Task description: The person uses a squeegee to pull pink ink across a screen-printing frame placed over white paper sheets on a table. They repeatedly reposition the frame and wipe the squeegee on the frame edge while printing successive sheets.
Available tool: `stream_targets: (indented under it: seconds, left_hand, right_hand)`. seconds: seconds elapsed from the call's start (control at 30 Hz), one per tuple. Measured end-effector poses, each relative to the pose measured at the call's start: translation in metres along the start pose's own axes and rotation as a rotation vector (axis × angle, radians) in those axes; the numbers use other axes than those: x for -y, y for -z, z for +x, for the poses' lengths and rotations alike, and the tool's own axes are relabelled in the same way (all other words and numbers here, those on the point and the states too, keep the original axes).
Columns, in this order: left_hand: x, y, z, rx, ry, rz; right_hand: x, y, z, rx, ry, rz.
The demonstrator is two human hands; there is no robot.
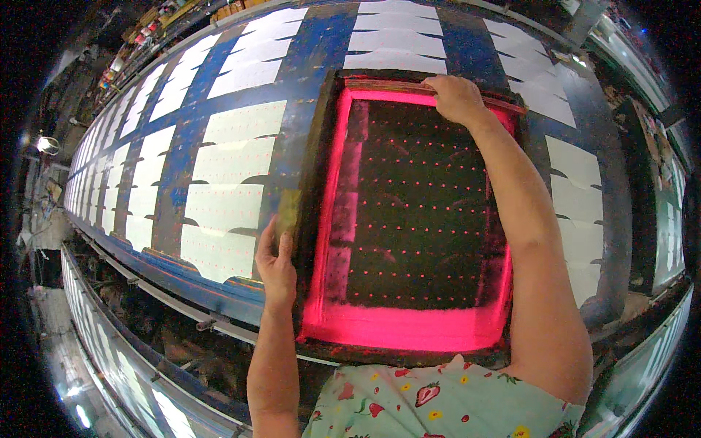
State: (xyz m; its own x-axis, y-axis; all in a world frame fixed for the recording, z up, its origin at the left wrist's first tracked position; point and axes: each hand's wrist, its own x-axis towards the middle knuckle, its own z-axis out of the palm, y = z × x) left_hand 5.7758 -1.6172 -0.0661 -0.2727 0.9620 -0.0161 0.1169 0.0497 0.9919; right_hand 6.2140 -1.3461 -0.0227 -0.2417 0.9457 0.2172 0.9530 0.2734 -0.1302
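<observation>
Left hand [276, 264] gripped the printing screen [416, 219] frame's left edge; right hand [456, 98] clenched the squeegee [394, 86] at its far end, on blue tabletop [307, 58].

A long blue printing table [182, 157] runs away toward the far left, its edges bending with the lens. White fabric pieces [234, 157] lie on it in 3 rows to the left and more beyond and to the right. Under the table's near edge a metal rail [175, 303] runs alongside, with dark floor below. Far left of the table a small lamp [47, 144] glows. Cluttered shelves [150, 25] sit behind the table's far side.
</observation>
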Motion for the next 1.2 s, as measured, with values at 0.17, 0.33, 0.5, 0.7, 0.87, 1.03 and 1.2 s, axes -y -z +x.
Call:
stream_targets:
  seconds: [0.17,0.33,0.5,0.7,0.87,1.03,1.2]
  left_hand:
    - [0.001,0.0,0.001,-0.007,-0.018,0.03]
    - [-0.004,-0.002,0.0,-0.031,0.013,0.039]
    - [0.0,-0.001,0.004,-0.009,-0.029,0.054]
    - [0.009,0.0,0.007,-0.007,-0.083,0.127]
    - [0.011,-0.001,0.008,-0.002,-0.134,0.075]
    - [0.012,-0.001,0.005,0.024,-0.156,0.032]
    - [0.008,-0.002,0.0,0.024,-0.156,0.144]
  right_hand:
    - [-0.004,0.007,0.003,0.062,0.041,-0.001]
    - [0.012,0.025,-0.015,0.168,0.013,0.021]
    - [0.045,0.033,-0.067,0.237,0.063,0.018]
    - [0.12,0.048,-0.183,0.179,0.086,0.061]
    - [0.193,0.073,-0.278,0.317,0.032,0.089]
    - [0.248,0.084,-0.355,0.322,0.051,0.056]
    - [0.286,0.086,-0.416,0.192,0.055,0.087]
